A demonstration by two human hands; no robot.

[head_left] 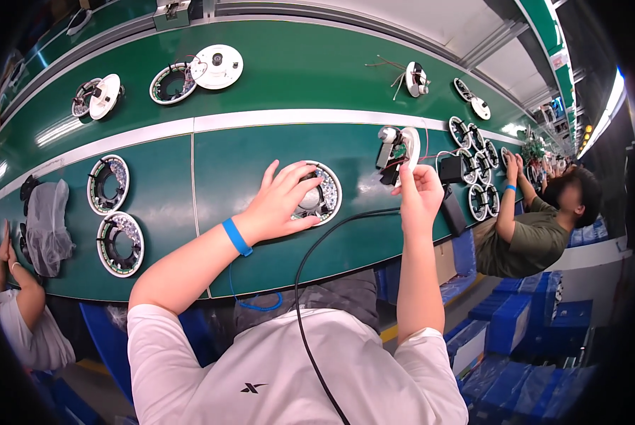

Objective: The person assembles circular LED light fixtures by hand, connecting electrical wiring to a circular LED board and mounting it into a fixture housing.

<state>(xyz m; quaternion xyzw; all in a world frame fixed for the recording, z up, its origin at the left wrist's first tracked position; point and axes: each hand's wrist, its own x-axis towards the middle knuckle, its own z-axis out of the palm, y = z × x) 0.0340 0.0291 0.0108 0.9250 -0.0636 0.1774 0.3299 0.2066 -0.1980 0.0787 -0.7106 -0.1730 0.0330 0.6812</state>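
My left hand lies spread over a white ring-shaped housing on the bench, fingers and thumb apart and touching it. Small electronic parts line the ring, and my hand hides its left side. A blue wrist strap circles my left wrist. To the right, my right hand pinches a white round disc by its lower edge and holds it tilted on edge. A dark box-like part and a rounded white and dark piece sit on the disc's left face, with thin red wires around it.
Two white rings lie left, beside a plastic-covered bundle. Several rings and a black box lie right. Disc-and-ring assemblies rest on the far green strip. A black cable crosses my front. Co-workers sit on both sides.
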